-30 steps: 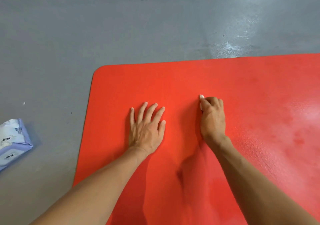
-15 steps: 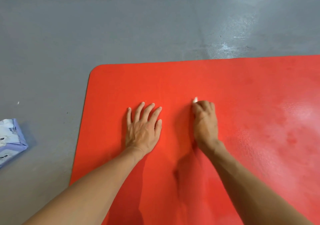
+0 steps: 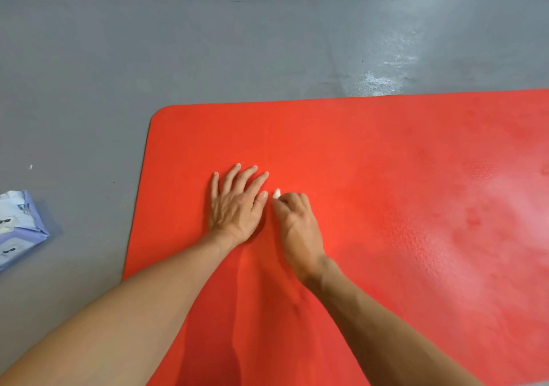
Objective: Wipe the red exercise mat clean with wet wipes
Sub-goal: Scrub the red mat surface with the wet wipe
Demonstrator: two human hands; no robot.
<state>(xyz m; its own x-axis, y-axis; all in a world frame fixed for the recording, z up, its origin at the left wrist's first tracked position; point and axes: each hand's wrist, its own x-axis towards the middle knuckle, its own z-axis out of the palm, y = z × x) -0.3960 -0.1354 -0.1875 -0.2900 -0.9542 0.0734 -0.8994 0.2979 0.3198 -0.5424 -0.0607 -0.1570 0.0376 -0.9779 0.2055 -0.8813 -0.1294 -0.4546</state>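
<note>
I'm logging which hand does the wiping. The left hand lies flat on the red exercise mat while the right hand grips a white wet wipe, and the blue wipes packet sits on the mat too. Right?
Not quite. The head view shows the blue wipes packet on the grey floor, left of the red exercise mat, not on it. The rest stands: left hand flat, right hand gripping the white wet wipe.

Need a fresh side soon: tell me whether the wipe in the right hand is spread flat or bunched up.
Bunched up. Only a small white tip of the wipe pokes out past the curled fingers of the right hand on the red mat.
</note>
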